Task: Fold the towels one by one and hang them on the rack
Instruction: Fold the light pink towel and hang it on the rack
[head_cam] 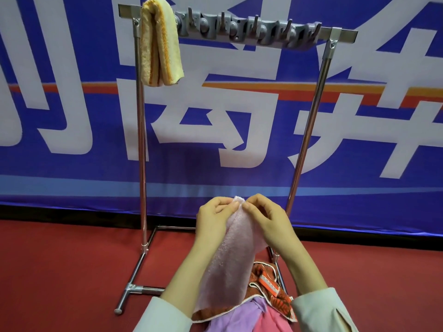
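**Pale pink towel held up before a chrome rack**

Head view.
- Chrome tube rack [142, 144]: stands on red carpet floor [60, 271] against a blue banner with white lettering [239, 152]. The top bar carries a grey plastic hook strip [247, 28].
- Cream and orange folded terry towel [159, 44]: draped over the bar's left end, just beside the hook strip.
- Pale pink terry towel [227, 255]: held upright in front of the rack base, hanging down towards the pile.
- Left hand [213, 219]: fingers pinched on the pink towel's top edge.
- Right hand [268, 221]: fingers pinched on the same edge, tips nearly touching the left.
- Pile below the wrists: rust-orange patterned cloth [263, 283], lilac cloth [242, 317], bright pink cloth [271, 319], overlapping.
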Motion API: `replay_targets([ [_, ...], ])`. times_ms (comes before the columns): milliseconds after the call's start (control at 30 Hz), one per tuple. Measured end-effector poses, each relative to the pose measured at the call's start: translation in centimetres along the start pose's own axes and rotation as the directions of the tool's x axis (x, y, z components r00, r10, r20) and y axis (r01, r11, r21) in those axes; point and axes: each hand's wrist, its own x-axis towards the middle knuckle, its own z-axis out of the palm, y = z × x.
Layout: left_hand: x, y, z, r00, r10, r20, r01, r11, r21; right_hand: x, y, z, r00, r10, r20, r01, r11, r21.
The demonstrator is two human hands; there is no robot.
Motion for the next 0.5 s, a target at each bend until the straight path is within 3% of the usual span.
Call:
replay_targets([
  [233, 0.05, 0.07, 0.13, 0.995, -0.083, 0.050, 0.085, 0.996, -0.038, 0.17, -0.01, 0.95, 0.974, 0.031, -0.223, 0.005, 0.987, 0.158],
  [500, -0.61, -0.20, 0.29, 0.987, -0.056, 0.147, 0.066, 0.996, -0.064, 0.40, 0.42, 1.00, 0.953, 0.087, -0.291, -0.010, 0.966, 0.258],
])
